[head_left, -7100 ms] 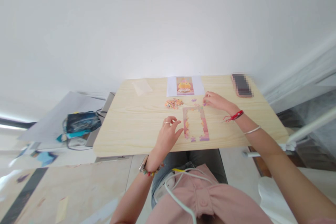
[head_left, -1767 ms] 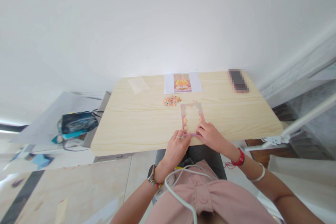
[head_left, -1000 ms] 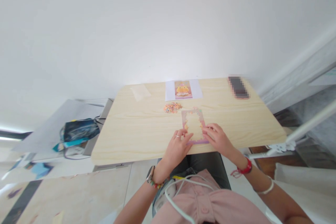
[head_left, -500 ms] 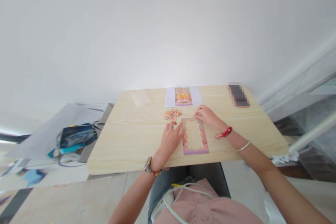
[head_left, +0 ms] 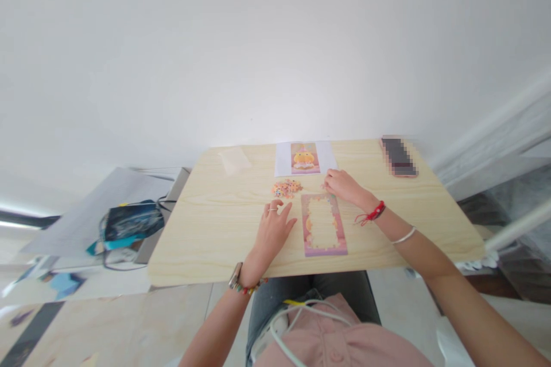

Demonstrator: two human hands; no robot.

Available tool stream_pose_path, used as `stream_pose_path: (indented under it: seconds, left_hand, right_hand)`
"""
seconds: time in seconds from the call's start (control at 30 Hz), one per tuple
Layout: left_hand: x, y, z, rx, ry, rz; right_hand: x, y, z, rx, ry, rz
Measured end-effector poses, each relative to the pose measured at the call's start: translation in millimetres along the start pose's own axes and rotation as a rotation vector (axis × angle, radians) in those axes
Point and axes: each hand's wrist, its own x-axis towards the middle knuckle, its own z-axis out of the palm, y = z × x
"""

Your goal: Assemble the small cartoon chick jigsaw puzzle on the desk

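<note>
1. Nearest me, a white cable (head_left: 275, 330) loops over the lap, short of the table (head_left: 215, 235), so I read it as out of the way of the work.
2. The puzzle border (head_left: 326, 252) lies flat by the near edge, right of the left hand, with wood showing through its middle. I take it to sit there because both hands reach it easily.
3. The left hand (head_left: 270, 230) is spread, thumb and forefinger apart, just left of the border; I see nothing in its grasp. It seems poised there to steady the border.
4. Farther on, the right hand (head_left: 343, 185) has its fingertips drawn together just beyond the border's far end. I cannot tell whether a piece is pinched there.
5. Level with it, to the left, the loose pile (head_left: 286, 188) is heaped between border and sheet, probably to be within reach.
6. At the far side, the sheet (head_left: 283, 159) lies picture up, I'd judge for easy viewing. A bag (head_left: 235, 160) lies far left and a phone (head_left: 399, 156) far right, apparently set aside.
</note>
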Motion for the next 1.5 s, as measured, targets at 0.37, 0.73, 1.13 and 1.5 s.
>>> stream_pose_path:
  seconds: [0.37, 0.73, 1.13, 1.5]
  left_hand:
    - [0, -3, 0, -0.008, 0.007, -0.026]
    - [25, -43, -1, 0.031, 0.131, -0.157]
    - [44, -45, 11, 0.091, 0.025, -0.130]
    - [45, -30, 20, 0.091, -0.018, -0.130]
  right_hand:
    - [3, -15, -11, 0.047, 0.123, -0.094]
    - [51, -39, 4, 0.040, 0.155, -0.170]
    - [42, -26, 14, 0.275, 0.271, -0.175]
    - [53, -41, 12, 0.256, 0.224, -0.227]
